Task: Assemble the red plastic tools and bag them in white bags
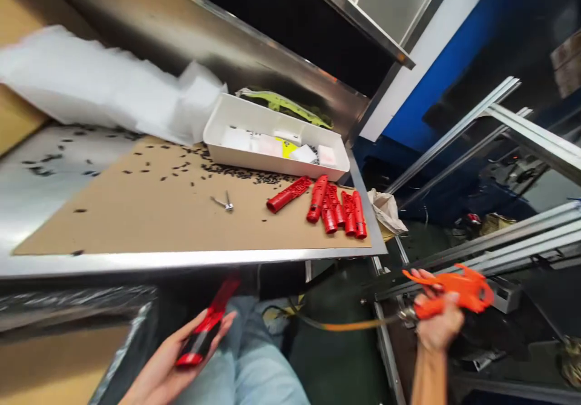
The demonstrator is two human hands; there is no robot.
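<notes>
My left hand [175, 356] is below the table edge, over my lap, and holds a red and black handle part [206, 323] loosely, fingers partly curled under it. My right hand [436, 320] is out to the right, off the table, gripping an orange air blow gun [454, 293] with an orange hose [349, 326] trailing left. On the cardboard sheet [158, 211] lie several red handle parts [338, 205] in a group, one more red part [288, 195] apart to their left.
A white tray [218, 123] with small packets stands at the back of the steel table [181, 261]. White foam sheets [104, 87] lie at the left. Black chips scatter over the cardboard, beside a small metal piece [224, 201]. Aluminium rails [499, 241] run on the right.
</notes>
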